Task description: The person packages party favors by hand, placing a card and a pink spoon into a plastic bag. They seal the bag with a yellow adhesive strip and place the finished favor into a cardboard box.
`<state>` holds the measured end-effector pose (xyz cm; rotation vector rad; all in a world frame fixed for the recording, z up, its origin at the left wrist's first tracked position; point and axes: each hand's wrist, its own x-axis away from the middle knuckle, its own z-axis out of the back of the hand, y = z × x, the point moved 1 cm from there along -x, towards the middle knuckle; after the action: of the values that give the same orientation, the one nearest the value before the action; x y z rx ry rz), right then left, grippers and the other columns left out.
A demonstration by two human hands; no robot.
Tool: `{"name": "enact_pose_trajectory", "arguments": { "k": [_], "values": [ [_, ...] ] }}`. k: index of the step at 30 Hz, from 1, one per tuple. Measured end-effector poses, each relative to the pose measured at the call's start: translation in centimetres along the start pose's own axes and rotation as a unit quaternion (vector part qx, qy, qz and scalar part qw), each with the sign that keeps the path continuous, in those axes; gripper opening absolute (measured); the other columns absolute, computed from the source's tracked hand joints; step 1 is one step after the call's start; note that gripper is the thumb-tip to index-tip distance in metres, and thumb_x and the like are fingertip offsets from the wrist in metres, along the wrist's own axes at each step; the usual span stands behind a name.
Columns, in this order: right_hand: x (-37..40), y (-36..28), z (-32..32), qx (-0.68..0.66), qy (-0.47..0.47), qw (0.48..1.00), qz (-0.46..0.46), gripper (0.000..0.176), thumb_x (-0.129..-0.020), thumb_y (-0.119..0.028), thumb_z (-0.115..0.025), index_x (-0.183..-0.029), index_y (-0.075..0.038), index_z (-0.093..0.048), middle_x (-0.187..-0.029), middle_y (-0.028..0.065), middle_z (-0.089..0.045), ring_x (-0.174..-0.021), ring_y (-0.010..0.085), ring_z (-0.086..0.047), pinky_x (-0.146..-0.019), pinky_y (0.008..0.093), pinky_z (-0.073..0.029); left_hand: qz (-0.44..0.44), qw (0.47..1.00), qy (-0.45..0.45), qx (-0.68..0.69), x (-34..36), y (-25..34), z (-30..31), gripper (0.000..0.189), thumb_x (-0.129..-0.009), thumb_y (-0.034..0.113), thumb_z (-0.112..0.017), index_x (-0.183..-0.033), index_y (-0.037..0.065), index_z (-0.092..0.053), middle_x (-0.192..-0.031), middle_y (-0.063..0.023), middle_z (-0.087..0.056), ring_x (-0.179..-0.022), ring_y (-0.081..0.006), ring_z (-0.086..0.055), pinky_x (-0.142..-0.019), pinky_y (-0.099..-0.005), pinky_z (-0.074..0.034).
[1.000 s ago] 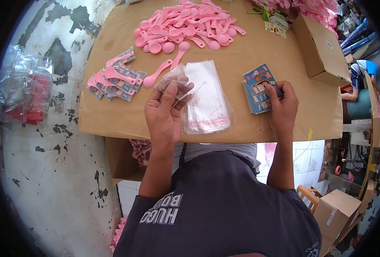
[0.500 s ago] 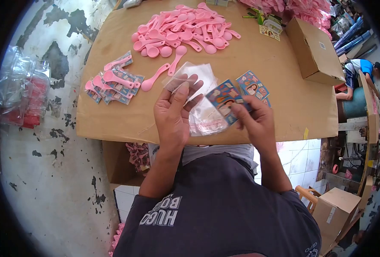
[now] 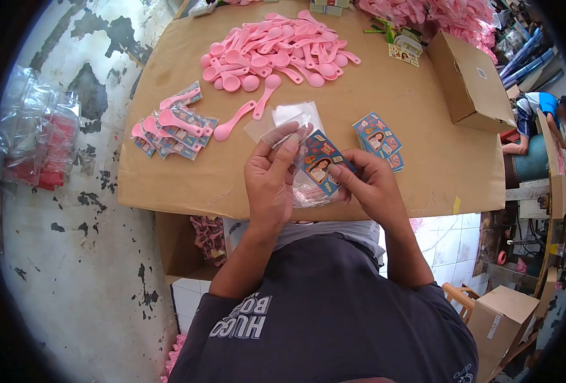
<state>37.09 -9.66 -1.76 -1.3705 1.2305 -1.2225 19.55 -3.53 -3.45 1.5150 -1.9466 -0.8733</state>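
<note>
My left hand (image 3: 271,175) pinches a clear plastic bag (image 3: 271,133) between thumb and fingers. My right hand (image 3: 372,185) holds a blue printed card (image 3: 321,165), whose left edge meets the bag at my left fingertips; whether it is inside the bag I cannot tell. Under both hands lie more clear bags (image 3: 308,191). A stack of blue cards (image 3: 378,137) rests right of them. Two loose pink spoons (image 3: 233,121) lie to the left, below a large heap of pink spoons (image 3: 276,48). Further left are several packets with cards and pink spoons (image 3: 177,131).
A cardboard box (image 3: 468,83) stands at the table's right, near green items and a small card (image 3: 403,55). Pink bundles (image 3: 430,16) lie behind. Another person (image 3: 538,105) is bent over at the far right. Clear and red bags (image 3: 40,140) are at the far left.
My right hand has brought the card left and down to the bag. My left hand has shifted slightly right and down, still holding the bag. The whole view has shifted slightly.
</note>
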Motion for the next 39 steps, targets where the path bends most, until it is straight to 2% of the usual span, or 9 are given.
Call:
{"name": "enact_pose_trajectory", "arguments": {
  "k": [2, 6, 10, 13, 21, 28, 30, 34, 39],
  "values": [
    [0.2, -0.1, 0.2, -0.007, 0.005, 1.0, -0.001, 0.025, -0.102, -0.019, -0.069, -0.112, 0.003, -0.069, -0.077, 0.0009, -0.066, -0.063, 0.0057, -0.062, -0.057, 0.0222, -0.05, -0.044, 0.999, 0.029, 0.005, 0.0, 0.4, -0.7, 0.034, -0.104, 0.01, -0.062, -0.134, -0.004, -0.058, -0.128, -0.0218, -0.069, -0.117, -0.026, -0.069, -0.097, -0.0378, -0.058],
    [0.6, 0.2, 0.0, -0.037, 0.025, 0.999, 0.008, 0.024, -0.102, -0.019, -0.069, -0.113, 0.003, -0.068, -0.078, 0.0023, -0.068, -0.065, 0.0068, -0.064, -0.058, 0.0221, -0.052, -0.044, 0.998, 0.041, 0.019, -0.2, 0.7, -1.4, 0.033, -0.105, 0.011, -0.062, -0.134, -0.004, -0.058, -0.131, -0.0219, -0.067, -0.12, -0.0278, -0.068, -0.098, -0.0387, -0.058],
    [0.7, 0.6, -0.7, -0.053, 0.05, 0.997, 0.018, 0.021, -0.103, -0.019, -0.068, -0.107, 0.002, -0.068, -0.076, 0.0022, -0.067, -0.063, 0.0076, -0.065, -0.057, 0.0231, -0.052, -0.029, 0.999, 0.017, 0.022, 0.1, 0.0, -1.3, 0.032, -0.105, 0.011, -0.061, -0.133, -0.004, -0.058, -0.132, -0.0216, -0.066, -0.116, -0.0244, -0.069, -0.097, -0.039, -0.059],
    [0.6, 0.8, -0.6, -0.07, 0.062, 0.995, 0.025, 0.024, -0.102, -0.017, -0.069, -0.113, 0.004, -0.068, -0.078, 0.0031, -0.068, -0.064, 0.0072, -0.064, -0.058, 0.0225, -0.052, -0.011, 1.0, -0.005, 0.022, 0.4, -0.3, -1.3, 0.032, -0.105, 0.011, -0.061, -0.133, -0.004, -0.058, -0.131, -0.0216, -0.067, -0.113, -0.0222, -0.069, -0.097, -0.0381, -0.059],
    [0.7, -0.1, -0.1, 0.005, 0.007, 1.0, -0.004, 0.022, -0.102, -0.016, -0.069, -0.111, 0.003, -0.069, -0.077, 0.0017, -0.067, -0.062, 0.0058, -0.064, -0.055, 0.0218, -0.052, -0.028, 0.999, 0.02, 0.029, 0.5, 0.3, -2.0, 0.031, -0.104, 0.008, -0.062, -0.132, -0.006, -0.058, -0.128, -0.0227, -0.069, -0.107, -0.0191, -0.071, -0.093, -0.0337, -0.06],
    [0.1, -0.2, 0.6, -0.03, 0.009, 0.999, 0.036, 0.019, -0.102, -0.013, -0.069, -0.111, 0.003, -0.066, -0.083, 0.0039, -0.069, -0.072, 0.0086, -0.068, -0.064, 0.0232, -0.056, -0.005, 1.0, -0.023, -0.006, 0.8, -1.3, -0.5, 0.034, -0.103, 0.008, -0.062, -0.134, -0.005, -0.057, -0.124, -0.0167, -0.069, -0.11, -0.0206, -0.07, -0.095, -0.0353, -0.06],
    [0.0, -0.2, 0.6, -0.087, 0.076, 0.992, 0.058, 0.017, -0.1, -0.01, -0.07, -0.11, 0.001, -0.063, -0.087, 0.0056, -0.07, -0.077, 0.0108, -0.07, -0.069, 0.025, -0.059, -0.014, 1.0, -0.02, 0.0, 0.7, -1.0, -0.8, 0.033, -0.103, 0.008, -0.063, -0.134, -0.004, -0.057, -0.121, -0.0144, -0.071, -0.108, -0.0199, -0.071, -0.094, -0.0347, -0.06],
    [-0.1, -0.1, 1.1, -0.087, 0.062, 0.993, 0.045, 0.016, -0.099, -0.008, -0.07, -0.109, -0.001, -0.06, -0.089, 0.0062, -0.07, -0.079, 0.0117, -0.071, -0.071, 0.0257, -0.06, -0.026, 0.999, -0.023, -0.022, 0.7, -0.6, -1.3, 0.035, -0.102, 0.006, -0.065, -0.135, -0.002, -0.057, -0.119, -0.0133, -0.072, -0.104, -0.0175, -0.072, -0.092, -0.0335, -0.06],
    [-0.3, 0.2, -0.9, -0.124, 0.103, 0.98, 0.114, 0.016, -0.1, -0.009, -0.071, -0.109, -0.001, -0.061, -0.093, 0.0055, -0.07, -0.082, 0.0095, -0.068, -0.072, 0.025, -0.058, -0.022, 0.998, -0.043, -0.028, 1.4, -1.2, -1.8, 0.038, -0.1, 0.004, -0.067, -0.136, 0.0, -0.056, -0.116, -0.0108, -0.073, -0.102, -0.0144, -0.071, -0.091, -0.0311, -0.059]
  ]
}}
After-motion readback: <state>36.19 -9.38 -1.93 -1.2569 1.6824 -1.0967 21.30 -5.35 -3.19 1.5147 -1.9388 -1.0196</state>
